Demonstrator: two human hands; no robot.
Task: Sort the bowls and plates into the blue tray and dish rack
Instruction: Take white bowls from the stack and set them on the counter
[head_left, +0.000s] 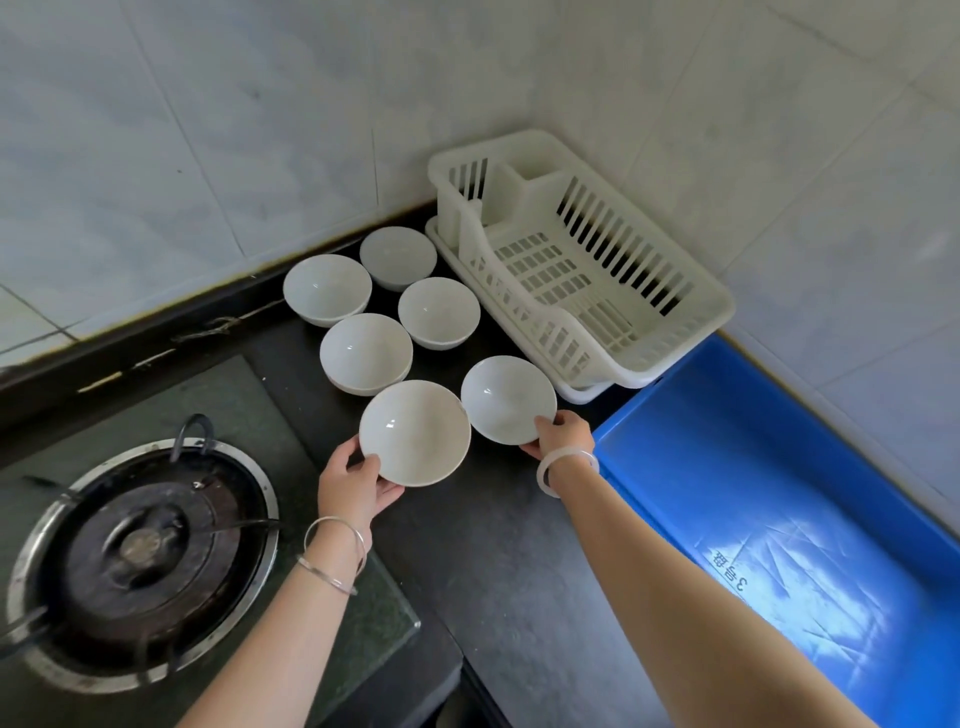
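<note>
Several white bowls stand on the dark counter between the stove and the rack. My left hand (358, 480) grips the near rim of the nearest bowl (415, 431), thumb inside the rim. My right hand (563, 434) grips the near rim of the bowl beside it (506, 397). Behind them stand more bowls (366, 353), (439, 312), (327, 288), (397, 257). The white slatted dish rack (670, 332) sits in the corner with nothing in it. The blue tray (649, 441) lies at the right, holding nothing.
A gas burner (140, 556) on a glass stove top fills the lower left. Tiled walls close the back and right sides. Dark bare counter (509, 582) lies between my forearms.
</note>
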